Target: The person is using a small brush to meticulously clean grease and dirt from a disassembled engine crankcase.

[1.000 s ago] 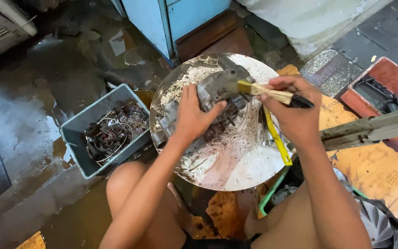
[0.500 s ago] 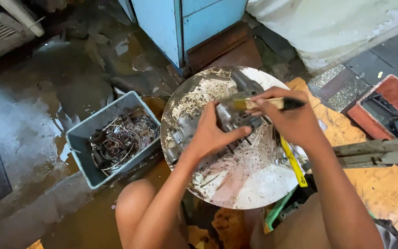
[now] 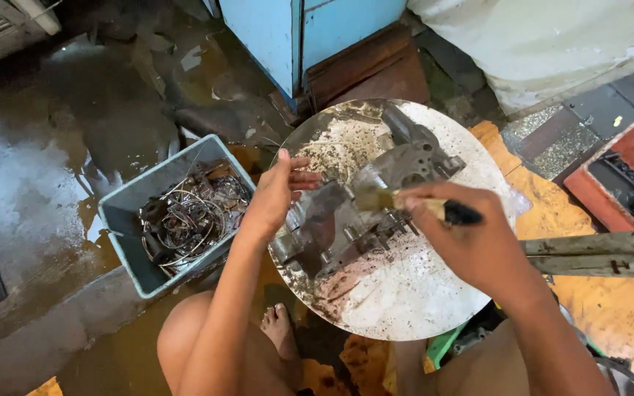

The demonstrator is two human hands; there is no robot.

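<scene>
Since earlier frame, left hand (image 3: 277,194) slid off casting top to its left edge, fingers released. Right hand (image 3: 471,238) clenched on brush (image 3: 412,203), bristles on greasy metal casting (image 3: 365,205) atop round tray (image 3: 405,301). Scrubbing step, seemingly; next move needs casting steadied.

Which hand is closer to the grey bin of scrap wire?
Left. The left hand rests on the metal part, just beside the bin. The right hand, holding a brush, is across the round tray.

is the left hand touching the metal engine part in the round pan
Touching. The head view shows the left hand with its fingers laid against the edge of the metal engine part, no gap visible.
</scene>
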